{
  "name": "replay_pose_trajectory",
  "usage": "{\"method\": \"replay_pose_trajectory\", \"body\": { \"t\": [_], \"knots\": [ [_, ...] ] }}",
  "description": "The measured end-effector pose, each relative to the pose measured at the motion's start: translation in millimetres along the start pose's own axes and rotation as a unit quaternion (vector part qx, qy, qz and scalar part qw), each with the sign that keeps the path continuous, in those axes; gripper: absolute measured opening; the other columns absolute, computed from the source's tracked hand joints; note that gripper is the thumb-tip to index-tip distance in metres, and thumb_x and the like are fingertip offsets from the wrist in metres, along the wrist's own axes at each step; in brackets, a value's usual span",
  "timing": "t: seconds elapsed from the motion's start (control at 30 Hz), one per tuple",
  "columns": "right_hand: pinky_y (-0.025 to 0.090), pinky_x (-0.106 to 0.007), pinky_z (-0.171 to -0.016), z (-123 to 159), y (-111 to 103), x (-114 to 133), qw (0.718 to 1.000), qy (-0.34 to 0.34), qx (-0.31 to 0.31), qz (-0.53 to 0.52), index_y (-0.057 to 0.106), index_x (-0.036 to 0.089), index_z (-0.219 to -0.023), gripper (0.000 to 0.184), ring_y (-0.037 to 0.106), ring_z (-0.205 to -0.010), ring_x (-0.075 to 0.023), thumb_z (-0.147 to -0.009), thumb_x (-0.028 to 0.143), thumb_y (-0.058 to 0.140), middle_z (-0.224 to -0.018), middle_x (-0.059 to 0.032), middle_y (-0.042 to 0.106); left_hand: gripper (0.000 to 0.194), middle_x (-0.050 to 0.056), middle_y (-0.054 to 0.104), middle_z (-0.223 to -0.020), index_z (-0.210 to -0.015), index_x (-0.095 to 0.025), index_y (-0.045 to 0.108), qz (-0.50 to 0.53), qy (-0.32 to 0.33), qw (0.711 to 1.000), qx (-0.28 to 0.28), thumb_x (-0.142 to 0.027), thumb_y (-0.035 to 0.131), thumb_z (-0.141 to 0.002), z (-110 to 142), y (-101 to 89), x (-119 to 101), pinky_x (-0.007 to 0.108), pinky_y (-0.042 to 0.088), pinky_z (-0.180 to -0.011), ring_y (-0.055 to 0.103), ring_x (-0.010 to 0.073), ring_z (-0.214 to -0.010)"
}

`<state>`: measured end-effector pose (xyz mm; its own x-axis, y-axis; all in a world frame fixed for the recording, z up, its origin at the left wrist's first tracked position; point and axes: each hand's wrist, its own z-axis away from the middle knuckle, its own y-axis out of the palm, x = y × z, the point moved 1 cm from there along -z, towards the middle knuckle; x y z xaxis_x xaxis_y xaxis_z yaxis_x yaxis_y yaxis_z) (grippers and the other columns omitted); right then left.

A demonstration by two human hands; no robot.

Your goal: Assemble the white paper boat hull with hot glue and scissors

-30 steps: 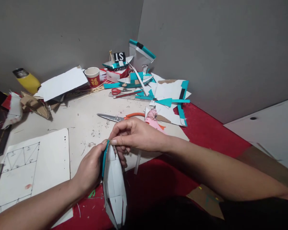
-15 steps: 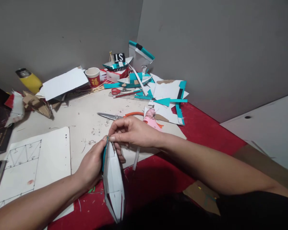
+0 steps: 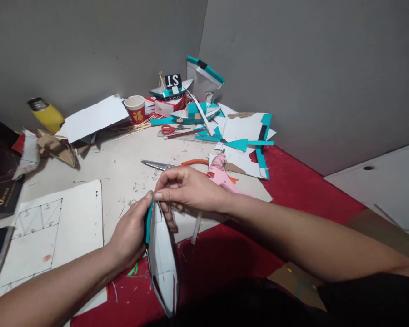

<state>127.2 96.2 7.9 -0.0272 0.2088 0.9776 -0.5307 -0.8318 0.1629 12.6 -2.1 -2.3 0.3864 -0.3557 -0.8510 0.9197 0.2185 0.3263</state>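
Note:
A cardboard boat hull [image 3: 163,254], white inside with teal on its left side, is held lengthwise, its near tip close to my body. My left hand [image 3: 131,231] grips the hull's left side near the far tip, thumb on the edge. At that same tip, my right hand [image 3: 191,188] pinches the hull between thumb and forefinger, its other fingers curled down beside it. Just beyond my right hand lie orange-handled scissors [image 3: 160,165] and a pink glue gun [image 3: 221,170], both partly covered by the hand or arm.
Two small model boats, one a teal boat [image 3: 194,113], stand at the back beside a red paper cup [image 3: 135,109]. Teal-edged cardboard scraps [image 3: 248,127] lie right of them. A sheet with a line drawing [image 3: 78,218] is at left, and a yellow bottle [image 3: 47,116] behind.
The view has shifted slightly, so the background sits a little further right. Both hands keep their hold on the hull's tip, with hardly any movement.

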Motion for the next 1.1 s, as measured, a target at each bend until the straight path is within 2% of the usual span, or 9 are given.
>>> {"method": "replay_pose_trajectory", "body": {
  "t": [0.2, 0.37, 0.57, 0.73, 0.87, 0.93, 1.0, 1.1],
  "knots": [
    [0.037, -0.016, -0.04, -0.4, -0.7, -3.6, 1.0, -0.004, 0.011, -0.027, 0.058, 0.015, -0.081, 0.011, 0.053, -0.04, -0.0074, -0.08, 0.023, 0.065, -0.046, 0.0067, 0.057, 0.032, 0.011, 0.067, -0.077, -0.08, -0.009, 0.066, 0.087, -0.03, 0.995, 0.042, -0.037, 0.052, -0.086, -2.5, -1.7, 2.2, 0.038, 0.053, -0.073, 0.065, 0.0215, -0.069],
    [0.035, -0.016, -0.041, 3.8, -3.5, 0.8, 0.996, 0.009, 0.087, -0.001, 0.055, 0.016, -0.084, 0.012, 0.054, -0.039, -0.0075, -0.085, 0.026, 0.061, -0.047, 0.0068, 0.057, 0.037, 0.014, 0.07, -0.072, -0.082, -0.006, 0.068, 0.089, -0.039, 0.994, 0.046, -0.04, 0.053, -0.086, -3.4, -4.5, 7.8, 0.038, 0.053, -0.072, 0.066, 0.023, -0.067],
    [0.034, -0.018, -0.042, 5.8, -0.2, 1.7, 0.997, -0.016, 0.06, 0.042, 0.063, 0.014, -0.088, 0.016, 0.052, -0.038, -0.008, -0.086, 0.029, 0.059, -0.045, 0.0054, 0.058, 0.038, 0.012, 0.068, -0.07, -0.085, -0.007, 0.065, 0.078, -0.009, 0.996, 0.047, -0.04, 0.046, -0.091, -2.8, -0.4, 6.1, 0.034, 0.052, -0.067, 0.064, 0.0207, -0.063],
    [0.031, -0.017, -0.037, -0.4, -5.7, -2.5, 0.995, 0.016, 0.038, 0.096, 0.062, 0.011, -0.101, 0.028, 0.044, -0.035, -0.006, -0.082, 0.032, 0.063, -0.044, 0.0081, 0.053, 0.039, 0.01, 0.068, -0.069, -0.09, -0.008, 0.063, 0.059, 0.019, 0.997, 0.05, -0.043, 0.046, -0.091, -0.8, 3.3, 5.9, 0.031, 0.05, -0.065, 0.062, 0.0191, -0.061],
    [0.032, -0.016, -0.036, -3.6, -11.3, -3.4, 0.995, 0.024, 0.057, 0.079, 0.059, 0.013, -0.099, 0.029, 0.044, -0.036, -0.0047, -0.078, 0.032, 0.068, -0.05, 0.0088, 0.053, 0.042, 0.012, 0.068, -0.072, -0.09, -0.006, 0.065, 0.052, 0.026, 0.996, 0.073, -0.044, 0.045, -0.091, -0.6, 4.8, 5.9, 0.031, 0.05, -0.065, 0.063, 0.0187, -0.062],
    [0.033, -0.015, -0.036, -2.4, -11.3, -2.7, 0.996, 0.015, 0.065, 0.067, 0.057, 0.015, -0.099, 0.025, 0.045, -0.036, -0.0051, -0.08, 0.03, 0.065, -0.05, 0.0086, 0.054, 0.039, 0.012, 0.069, -0.075, -0.097, -0.006, 0.064, 0.064, 0.033, 0.995, 0.072, -0.04, 0.047, -0.091, -1.7, 4.8, 5.7, 0.031, 0.051, -0.065, 0.063, 0.0181, -0.062],
    [0.033, -0.015, -0.036, -0.6, -10.2, -2.1, 0.995, 0.011, 0.077, 0.064, 0.057, 0.015, -0.095, 0.019, 0.045, -0.036, -0.0053, -0.083, 0.029, 0.062, -0.049, 0.0082, 0.054, 0.038, 0.012, 0.071, -0.079, -0.113, -0.008, 0.059, 0.08, 0.032, 0.994, 0.063, -0.037, 0.049, -0.091, -2.9, 4.2, 6.0, 0.032, 0.052, -0.064, 0.063, 0.0176, -0.06],
    [0.034, -0.015, -0.036, 0.8, -8.7, -2.5, 0.995, 0.016, 0.087, 0.051, 0.057, 0.015, -0.084, 0.015, 0.043, -0.035, -0.0045, -0.083, 0.029, 0.061, -0.046, 0.0083, 0.053, 0.049, 0.012, 0.072, -0.089, -0.133, -0.013, 0.046, 0.086, 0.023, 0.995, 0.048, -0.035, 0.053, -0.089, -3.8, 2.8, 6.9, 0.035, 0.054, -0.065, 0.065, 0.0183, -0.061]
  ]
}}
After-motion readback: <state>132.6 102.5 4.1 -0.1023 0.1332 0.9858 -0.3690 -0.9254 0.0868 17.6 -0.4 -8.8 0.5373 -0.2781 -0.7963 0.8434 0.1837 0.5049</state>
